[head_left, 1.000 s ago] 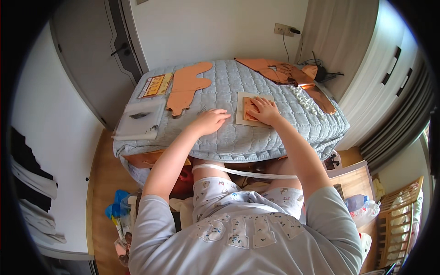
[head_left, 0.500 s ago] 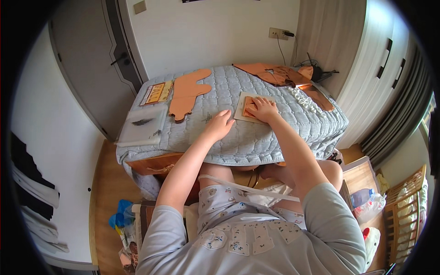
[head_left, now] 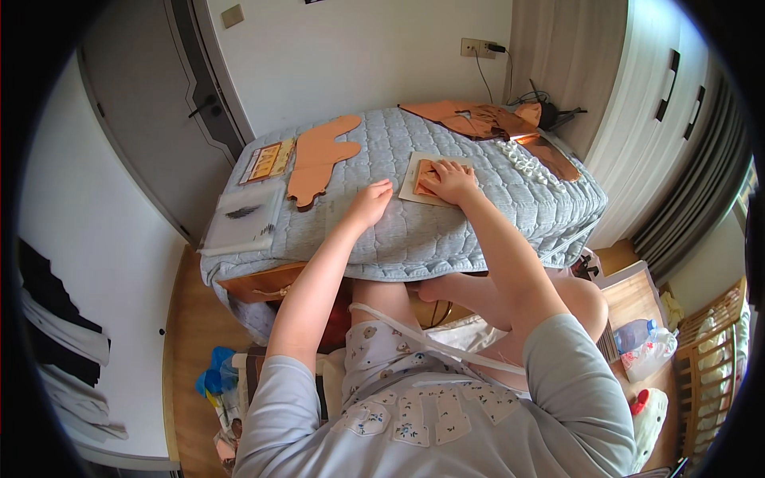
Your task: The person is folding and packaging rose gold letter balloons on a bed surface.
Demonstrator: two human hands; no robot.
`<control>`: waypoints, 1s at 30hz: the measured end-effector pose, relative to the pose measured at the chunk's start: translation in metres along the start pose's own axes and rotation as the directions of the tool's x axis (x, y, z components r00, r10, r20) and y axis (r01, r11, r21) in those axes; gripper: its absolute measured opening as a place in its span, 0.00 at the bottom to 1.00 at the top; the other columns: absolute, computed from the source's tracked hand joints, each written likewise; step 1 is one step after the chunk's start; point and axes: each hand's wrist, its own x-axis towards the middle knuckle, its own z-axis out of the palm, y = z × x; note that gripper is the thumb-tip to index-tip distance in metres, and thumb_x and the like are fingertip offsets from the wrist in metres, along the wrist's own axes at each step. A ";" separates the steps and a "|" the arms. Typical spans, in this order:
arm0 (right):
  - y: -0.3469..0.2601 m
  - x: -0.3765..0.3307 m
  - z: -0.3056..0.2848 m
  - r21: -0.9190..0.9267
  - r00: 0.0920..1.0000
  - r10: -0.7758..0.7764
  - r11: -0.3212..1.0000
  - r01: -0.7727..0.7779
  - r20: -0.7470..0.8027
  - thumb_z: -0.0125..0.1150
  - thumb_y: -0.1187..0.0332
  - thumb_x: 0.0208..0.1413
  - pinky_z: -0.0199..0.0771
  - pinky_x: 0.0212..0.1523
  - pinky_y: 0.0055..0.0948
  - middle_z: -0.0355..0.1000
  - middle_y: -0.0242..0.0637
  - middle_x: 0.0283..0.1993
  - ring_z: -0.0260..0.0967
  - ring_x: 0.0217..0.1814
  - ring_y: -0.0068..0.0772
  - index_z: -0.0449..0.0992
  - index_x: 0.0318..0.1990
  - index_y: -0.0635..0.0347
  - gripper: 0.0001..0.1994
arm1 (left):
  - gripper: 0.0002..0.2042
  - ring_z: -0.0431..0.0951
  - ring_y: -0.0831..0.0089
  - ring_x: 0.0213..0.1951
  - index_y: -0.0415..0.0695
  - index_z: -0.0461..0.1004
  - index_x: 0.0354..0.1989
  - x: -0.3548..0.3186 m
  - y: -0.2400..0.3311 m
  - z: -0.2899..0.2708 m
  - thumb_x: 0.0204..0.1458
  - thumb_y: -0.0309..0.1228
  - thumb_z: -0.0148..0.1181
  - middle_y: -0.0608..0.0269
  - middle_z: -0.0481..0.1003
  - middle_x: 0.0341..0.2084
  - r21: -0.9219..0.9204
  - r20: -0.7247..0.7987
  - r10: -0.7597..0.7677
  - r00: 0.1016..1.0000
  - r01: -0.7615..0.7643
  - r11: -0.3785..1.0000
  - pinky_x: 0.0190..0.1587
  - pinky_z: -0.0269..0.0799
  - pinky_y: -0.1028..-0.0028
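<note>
My right hand [head_left: 451,182] lies with spread fingers on a small square orange-brown piece [head_left: 426,173], which looks like leather. That piece rests on a pale flat board [head_left: 409,190] on the quilted grey bed cover [head_left: 327,231]. To the left of the board, my left hand [head_left: 370,204] hovers close to the cover, its fingers slightly bent and nothing visible in them. A large curved orange-brown leather-like piece [head_left: 317,162] lies beyond my left hand.
At the bed's left are a yellow-and-white printed card [head_left: 268,162] and a clear plastic sleeve [head_left: 241,225] with dark marks. Far right lie more orange-brown sheets [head_left: 454,118], a row of white curled pieces [head_left: 530,166] and black cables [head_left: 542,99].
My left hand has drawn slightly left and its fingers have come closer together. My right hand stays on the small orange-brown piece. The whole view has shifted a little.
</note>
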 end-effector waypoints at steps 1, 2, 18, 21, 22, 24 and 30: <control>0.000 0.000 -0.001 0.004 1.000 0.000 1.000 0.000 -0.004 0.45 0.28 0.57 0.41 0.77 0.64 0.55 0.32 0.79 0.46 0.82 0.40 0.64 0.73 0.42 0.42 | 0.18 0.75 0.53 0.62 0.35 0.78 0.55 0.002 0.001 0.001 0.66 0.34 0.52 0.45 0.72 0.63 0.038 -0.010 -0.005 1.000 0.005 0.999 0.63 0.70 0.68; 0.000 0.000 -0.001 0.000 1.000 -0.002 1.000 0.002 -0.002 0.45 0.28 0.57 0.41 0.77 0.64 0.55 0.32 0.79 0.46 0.82 0.40 0.64 0.73 0.42 0.42 | 0.18 0.75 0.53 0.62 0.35 0.78 0.55 0.005 0.002 0.004 0.66 0.34 0.52 0.45 0.72 0.63 0.042 -0.011 -0.002 1.000 0.002 0.999 0.63 0.70 0.68; 0.016 0.027 0.006 0.067 0.985 -0.171 0.983 0.172 -0.015 0.48 0.32 0.59 0.39 0.78 0.59 0.58 0.37 0.78 0.49 0.81 0.43 0.63 0.74 0.46 0.41 | 0.34 0.57 0.45 0.73 0.33 0.56 0.73 0.079 0.003 0.040 0.67 0.48 0.48 0.37 0.58 0.72 0.590 0.052 -0.076 0.996 0.031 0.807 0.74 0.51 0.52; 0.027 0.026 0.007 0.071 0.980 -0.198 0.977 0.200 -0.026 0.49 0.34 0.59 0.38 0.78 0.60 0.58 0.38 0.77 0.48 0.81 0.44 0.64 0.73 0.47 0.40 | 0.36 0.50 0.46 0.76 0.34 0.53 0.75 0.090 0.012 0.041 0.67 0.49 0.47 0.39 0.54 0.74 0.659 0.104 -0.194 0.975 0.079 0.748 0.76 0.44 0.52; 0.028 0.025 0.008 0.057 0.979 -0.202 0.977 0.204 -0.027 0.49 0.33 0.60 0.39 0.77 0.62 0.58 0.38 0.77 0.48 0.81 0.43 0.63 0.73 0.47 0.40 | 0.36 0.50 0.46 0.76 0.34 0.53 0.75 0.091 0.013 0.041 0.67 0.49 0.47 0.39 0.54 0.74 0.659 0.106 -0.198 0.974 0.080 0.748 0.76 0.44 0.52; 0.031 0.029 0.008 0.049 0.979 -0.202 0.978 0.203 -0.022 0.49 0.33 0.60 0.41 0.77 0.63 0.58 0.37 0.77 0.47 0.81 0.43 0.63 0.73 0.47 0.40 | 0.35 0.49 0.46 0.77 0.35 0.52 0.75 0.094 0.013 0.042 0.68 0.48 0.45 0.39 0.51 0.75 0.653 0.153 -0.229 0.961 0.076 0.754 0.77 0.43 0.51; 0.034 0.038 0.001 0.091 0.964 -0.267 0.960 0.265 0.005 0.52 0.35 0.60 0.38 0.78 0.60 0.57 0.39 0.78 0.48 0.81 0.46 0.63 0.73 0.49 0.39 | 0.30 0.48 0.47 0.77 0.36 0.52 0.75 0.100 -0.007 0.038 0.70 0.43 0.40 0.40 0.51 0.75 0.576 0.185 -0.128 0.974 -0.002 0.818 0.77 0.42 0.52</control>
